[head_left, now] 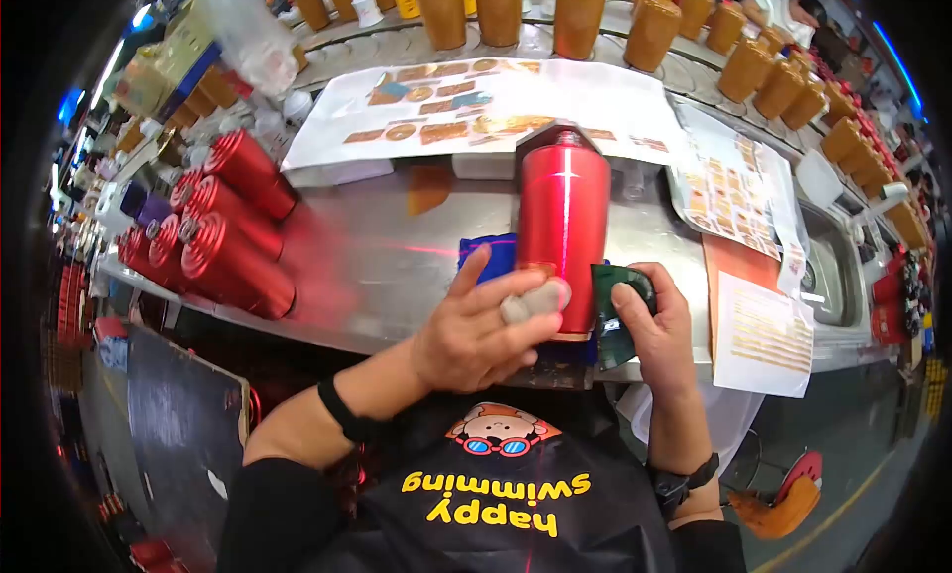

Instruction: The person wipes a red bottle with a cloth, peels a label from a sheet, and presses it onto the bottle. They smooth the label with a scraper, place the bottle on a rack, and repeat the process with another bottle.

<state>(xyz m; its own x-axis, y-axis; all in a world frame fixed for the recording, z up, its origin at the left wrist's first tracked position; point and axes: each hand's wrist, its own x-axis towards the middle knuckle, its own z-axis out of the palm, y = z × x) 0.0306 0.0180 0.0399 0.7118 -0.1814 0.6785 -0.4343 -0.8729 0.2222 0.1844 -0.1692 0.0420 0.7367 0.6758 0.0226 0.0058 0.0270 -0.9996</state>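
Note:
A red bottle lies on the metal bench on a blue cloth, its neck pointing away from me. My left hand is at the bottle's lower left side, fingers extended, with a pale covering on one finger. Whether anything small is under those fingers is hidden. On the bottle's right, my right hand pinches a dark green piece between thumb and fingers, its edge close beside the bottle.
Several red bottles lie at the left. White sheets with gold-brown decals span the back. A printed paper and a sink are at the right. Brown bottles line a conveyor behind.

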